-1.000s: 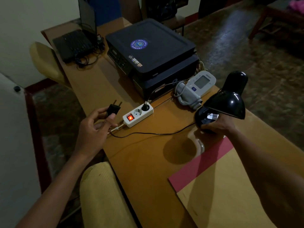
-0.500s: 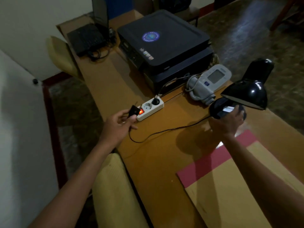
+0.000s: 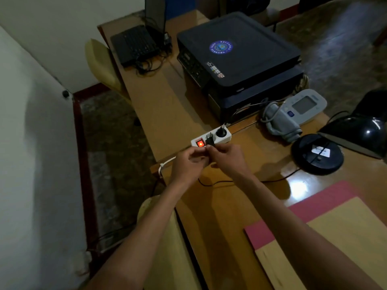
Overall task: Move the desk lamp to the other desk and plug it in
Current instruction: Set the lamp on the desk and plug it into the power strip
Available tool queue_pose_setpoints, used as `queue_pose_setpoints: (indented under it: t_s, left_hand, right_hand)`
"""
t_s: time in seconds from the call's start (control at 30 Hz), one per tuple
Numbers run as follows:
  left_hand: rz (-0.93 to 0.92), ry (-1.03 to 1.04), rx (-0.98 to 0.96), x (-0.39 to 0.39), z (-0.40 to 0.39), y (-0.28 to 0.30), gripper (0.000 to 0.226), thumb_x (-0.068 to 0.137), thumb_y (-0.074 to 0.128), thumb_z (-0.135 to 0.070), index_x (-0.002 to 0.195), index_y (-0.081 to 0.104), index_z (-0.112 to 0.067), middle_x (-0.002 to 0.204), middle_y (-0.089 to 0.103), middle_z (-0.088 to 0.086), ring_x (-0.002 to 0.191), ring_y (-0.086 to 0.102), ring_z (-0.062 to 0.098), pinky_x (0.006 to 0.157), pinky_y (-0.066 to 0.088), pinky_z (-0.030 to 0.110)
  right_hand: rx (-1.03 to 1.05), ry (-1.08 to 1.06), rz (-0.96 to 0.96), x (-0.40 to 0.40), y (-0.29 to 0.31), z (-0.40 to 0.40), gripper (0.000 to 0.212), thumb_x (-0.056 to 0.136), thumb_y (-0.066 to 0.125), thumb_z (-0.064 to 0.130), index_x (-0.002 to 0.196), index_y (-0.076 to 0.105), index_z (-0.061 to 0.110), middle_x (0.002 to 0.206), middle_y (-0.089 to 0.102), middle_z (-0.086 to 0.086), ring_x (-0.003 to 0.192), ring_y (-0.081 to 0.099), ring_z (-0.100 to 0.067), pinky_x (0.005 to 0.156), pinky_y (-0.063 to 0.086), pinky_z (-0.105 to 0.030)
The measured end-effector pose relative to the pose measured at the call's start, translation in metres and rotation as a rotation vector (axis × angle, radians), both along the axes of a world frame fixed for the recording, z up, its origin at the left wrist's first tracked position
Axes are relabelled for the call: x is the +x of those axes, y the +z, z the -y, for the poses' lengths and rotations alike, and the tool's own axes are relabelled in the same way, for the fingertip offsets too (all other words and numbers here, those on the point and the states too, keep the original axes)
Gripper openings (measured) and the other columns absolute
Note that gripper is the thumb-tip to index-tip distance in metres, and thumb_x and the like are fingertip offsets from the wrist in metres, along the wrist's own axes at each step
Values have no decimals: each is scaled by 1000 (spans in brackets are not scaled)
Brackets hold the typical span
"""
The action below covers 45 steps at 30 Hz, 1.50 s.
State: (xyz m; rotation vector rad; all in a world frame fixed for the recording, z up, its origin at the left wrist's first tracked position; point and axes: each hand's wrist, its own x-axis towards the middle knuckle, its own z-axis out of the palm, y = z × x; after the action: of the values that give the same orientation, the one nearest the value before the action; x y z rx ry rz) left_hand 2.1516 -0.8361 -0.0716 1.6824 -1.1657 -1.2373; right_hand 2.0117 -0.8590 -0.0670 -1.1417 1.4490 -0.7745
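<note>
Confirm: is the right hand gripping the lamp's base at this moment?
No, the right hand is at the black plug beside the left hand, while the lamp base stands alone on the desk.

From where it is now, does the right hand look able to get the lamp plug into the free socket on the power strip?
Probably yes. The right hand and left hand hold the plug right at the power strip, beside its lit red switch; nothing blocks that socket.
</note>
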Motion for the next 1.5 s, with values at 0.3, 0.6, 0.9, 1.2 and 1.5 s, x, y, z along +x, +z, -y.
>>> queue_pose_setpoints:
  t_s: [0.3,0.6,0.9,1.2,1.5]
  left_hand:
    - [655,-135,-22,35,28,-46,73,78,80,-42,141,43,-36,146,42,-7,133,44,18,96,49,40]
    - [720,-246,-87,26,74,-64,61,82,75,-45,134,54,-23,134,53,-1,128,47,22,104,39,40]
    - [658,-159,-128,30,74,-68,63,77,81,-43,133,59,-25,134,60,-3,125,53,19,104,37,40]
    - [638,-146,-83,33,77,-67,66,72,84,-47,129,62,-24,131,63,-2,123,56,21,104,40,43]
    - [680,-140,-101,33,77,-72,63,71,85,-48,127,64,-24,128,66,-1,119,59,21,98,38,40]
  right_hand:
    - [-144,406,-812,-25,15,65,30,101,61,24,129,67,15,99,63,1,74,58,-8,54,40,-17]
    - [-224,626,-1151,-1,11,108,20,97,65,19,116,68,12,100,69,-5,82,67,-16,73,57,-29]
    - [-276,767,-1233,22,2,128,13,98,65,20,107,65,10,76,53,2,70,59,-13,68,51,-26]
    - [-279,820,-1184,23,-3,138,19,99,64,26,107,69,9,88,67,-3,74,66,-14,69,56,-27]
    - [-312,712,-1112,11,-17,121,24,93,72,19,115,72,10,111,74,-8,91,73,-18,79,63,-30]
